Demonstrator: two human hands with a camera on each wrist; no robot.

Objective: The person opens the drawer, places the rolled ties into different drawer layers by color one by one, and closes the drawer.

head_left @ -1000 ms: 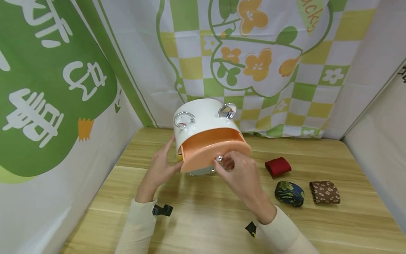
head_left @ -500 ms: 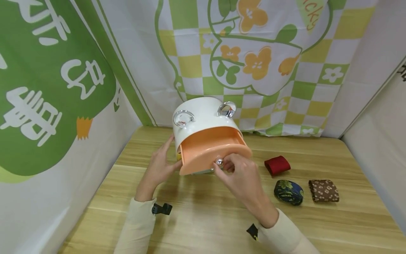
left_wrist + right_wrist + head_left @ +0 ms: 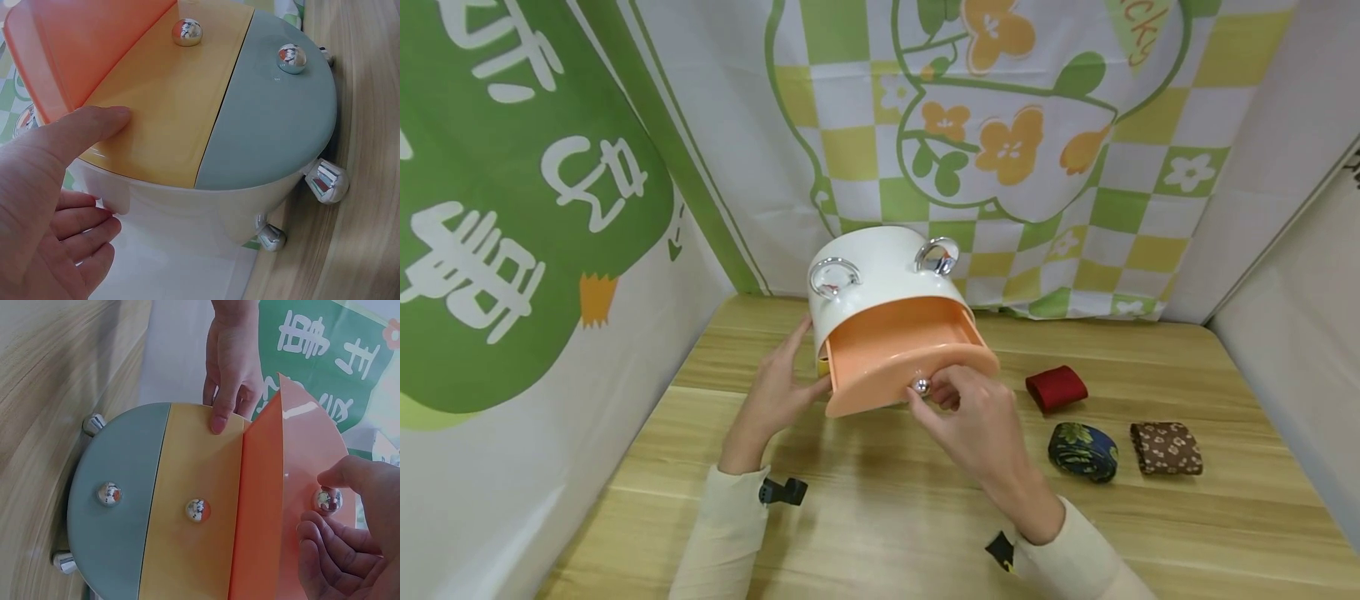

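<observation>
A white rounded drawer cabinet (image 3: 880,271) with silver ear-like rings stands on the wooden table. Its top orange drawer (image 3: 887,387) is pulled out, its orange interior showing. My right hand (image 3: 977,417) pinches the drawer's round silver knob (image 3: 921,386) between thumb and fingers. At the cabinet's left side is my left hand (image 3: 775,400). In the left wrist view, its outstretched thumb rests on the yellow drawer front (image 3: 162,119), while the other fingers lie loosely along the white side. The lowest drawer front is grey-green (image 3: 269,119).
Right of the cabinet lie a rolled red tie (image 3: 1057,389), a rolled dark blue floral tie (image 3: 1083,452) and a rolled brown flowered tie (image 3: 1166,448). A patterned cloth (image 3: 1037,150) hangs close behind the cabinet. Printed walls flank the table (image 3: 850,517).
The orange drawer has slid farther out toward me, with my right hand moving along on its knob. My left hand has stayed at the cabinet's side.
</observation>
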